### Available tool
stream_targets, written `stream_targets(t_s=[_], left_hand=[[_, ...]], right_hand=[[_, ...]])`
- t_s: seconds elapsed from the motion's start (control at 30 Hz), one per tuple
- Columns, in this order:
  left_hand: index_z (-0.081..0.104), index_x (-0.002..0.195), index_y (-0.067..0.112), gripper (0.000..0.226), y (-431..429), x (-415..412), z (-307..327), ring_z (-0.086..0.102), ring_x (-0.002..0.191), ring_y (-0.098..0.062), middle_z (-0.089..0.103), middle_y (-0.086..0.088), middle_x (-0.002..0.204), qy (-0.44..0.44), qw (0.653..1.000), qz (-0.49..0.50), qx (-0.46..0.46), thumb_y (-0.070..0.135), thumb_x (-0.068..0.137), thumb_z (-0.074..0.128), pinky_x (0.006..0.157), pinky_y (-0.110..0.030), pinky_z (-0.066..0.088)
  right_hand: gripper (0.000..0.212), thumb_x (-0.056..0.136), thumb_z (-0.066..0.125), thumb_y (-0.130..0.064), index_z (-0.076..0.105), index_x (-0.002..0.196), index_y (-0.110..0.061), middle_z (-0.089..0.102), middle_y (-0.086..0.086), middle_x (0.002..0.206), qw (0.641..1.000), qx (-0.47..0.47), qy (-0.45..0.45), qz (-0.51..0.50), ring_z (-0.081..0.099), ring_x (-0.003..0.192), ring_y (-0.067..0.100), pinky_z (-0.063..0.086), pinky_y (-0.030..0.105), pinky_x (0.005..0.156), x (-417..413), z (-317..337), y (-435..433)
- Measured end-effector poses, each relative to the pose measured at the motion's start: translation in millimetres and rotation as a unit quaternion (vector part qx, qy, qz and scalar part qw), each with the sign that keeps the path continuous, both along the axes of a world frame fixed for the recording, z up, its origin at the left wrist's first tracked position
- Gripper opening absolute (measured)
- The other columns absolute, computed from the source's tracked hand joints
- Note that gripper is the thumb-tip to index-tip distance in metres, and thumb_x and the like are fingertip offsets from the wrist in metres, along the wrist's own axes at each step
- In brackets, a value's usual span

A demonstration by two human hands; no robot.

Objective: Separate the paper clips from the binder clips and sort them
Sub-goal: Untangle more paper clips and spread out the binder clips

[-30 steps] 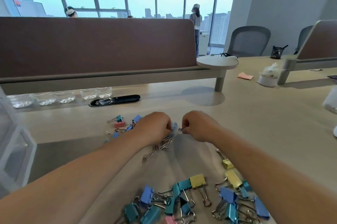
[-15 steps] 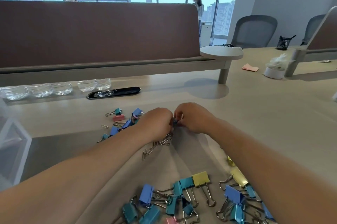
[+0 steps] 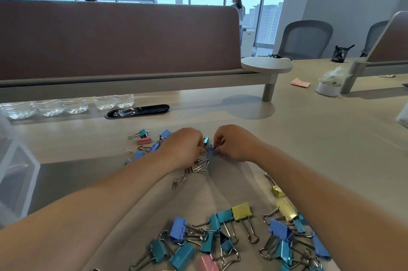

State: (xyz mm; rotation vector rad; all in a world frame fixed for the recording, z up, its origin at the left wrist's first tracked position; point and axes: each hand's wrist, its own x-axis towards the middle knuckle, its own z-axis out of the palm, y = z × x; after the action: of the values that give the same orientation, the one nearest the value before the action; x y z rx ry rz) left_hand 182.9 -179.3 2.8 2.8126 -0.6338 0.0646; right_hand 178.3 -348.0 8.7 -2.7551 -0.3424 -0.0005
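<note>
**Fig. Freeing a snagged clip with two hands**

The left hand (image 3: 183,149) and right hand (image 3: 234,142) meet over the desk (image 3: 309,149). The fingers of both are curled tight, each pinching one side of a small blue clip (image 3: 210,149) whose kind is too small to tell. Loose paper clips (image 3: 194,170) lie just beneath the left hand, and binder clips (image 3: 220,239) are heaped nearest the viewer. Advised technique: hold one side steady and twist rather than pull, so wire loops unhook without scattering the unsorted group (image 3: 150,142).

Desk (image 3: 331,138) bare rightward, binder clips (image 3: 241,211) crowd near edge, perhaps box (image 3: 19,171) at left
</note>
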Motion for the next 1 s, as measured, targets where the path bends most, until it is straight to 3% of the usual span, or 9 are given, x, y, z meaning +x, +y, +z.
stream_targets(t_s=[0.13, 0.27, 0.4, 0.63, 0.87, 1.0], left_hand=[[0.063, 0.097, 0.014, 0.008, 5, -1, 3, 0.057, 0.089, -0.019, 0.062, -0.004, 0.099, -0.001, 1.0, 0.011, -0.019, 0.018, 0.094, 0.057, 0.07, -0.031, 0.041], [0.059, 0.094, 0.017, 0.003, 6, -3, 6, 0.052, 0.083, -0.016, 0.061, -0.003, 0.098, -0.001, 0.999, 0.016, -0.036, 0.019, 0.094, 0.057, 0.066, -0.027, 0.035], [0.054, 0.088, 0.022, 0.008, 6, -4, 6, 0.053, 0.083, -0.016, 0.061, -0.001, 0.095, 0.007, 0.999, 0.015, -0.046, 0.016, 0.093, 0.056, 0.067, -0.029, 0.039], [0.06, 0.095, 0.018, 0.005, 4, -11, 5, 0.056, 0.087, -0.017, 0.062, -0.001, 0.098, 0.01, 0.999, 0.007, -0.052, 0.016, 0.093, 0.055, 0.075, -0.033, 0.047], [0.069, 0.117, 0.021, 0.03, -5, -6, 4, 0.062, 0.102, -0.022, 0.067, -0.003, 0.114, 0.013, 1.0, -0.017, 0.005, 0.013, 0.094, 0.053, 0.084, -0.031, 0.049], [0.071, 0.115, 0.025, 0.033, -9, -4, -5, 0.061, 0.093, -0.025, 0.066, -0.004, 0.103, -0.001, 0.998, -0.048, 0.04, 0.013, 0.092, 0.052, 0.071, -0.029, 0.045]], right_hand=[[0.013, 0.079, 0.075, -0.016, 0.064, 0.077, -0.023, 0.068, -0.003, 0.108, 1.0, 0.029, -0.003, 0.004, 0.061, 0.093, 0.017, 0.047, 0.026, 0.079, 4, -3, 4], [0.005, 0.082, 0.072, -0.017, 0.07, 0.083, -0.022, 0.07, -0.003, 0.106, 1.0, 0.006, 0.003, 0.011, 0.061, 0.092, 0.017, 0.048, 0.026, 0.077, 4, -5, 6], [0.005, 0.082, 0.072, -0.02, 0.072, 0.087, -0.02, 0.068, -0.001, 0.103, 1.0, 0.001, -0.003, 0.005, 0.059, 0.091, 0.017, 0.042, 0.024, 0.073, 2, -7, 3], [0.008, 0.082, 0.072, -0.022, 0.073, 0.089, -0.019, 0.06, -0.005, 0.088, 1.0, 0.0, 0.005, -0.006, 0.055, 0.084, 0.014, 0.038, 0.022, 0.07, -12, -2, -5], [0.006, 0.084, 0.068, -0.015, 0.072, 0.08, -0.013, 0.068, 0.004, 0.087, 0.998, 0.016, -0.018, -0.059, 0.061, 0.082, 0.023, 0.044, 0.027, 0.067, -12, 1, -9], [0.01, 0.082, 0.064, -0.01, 0.071, 0.075, -0.009, 0.071, 0.01, 0.086, 0.998, 0.013, -0.006, -0.067, 0.064, 0.081, 0.027, 0.049, 0.031, 0.067, -13, 0, -8]])
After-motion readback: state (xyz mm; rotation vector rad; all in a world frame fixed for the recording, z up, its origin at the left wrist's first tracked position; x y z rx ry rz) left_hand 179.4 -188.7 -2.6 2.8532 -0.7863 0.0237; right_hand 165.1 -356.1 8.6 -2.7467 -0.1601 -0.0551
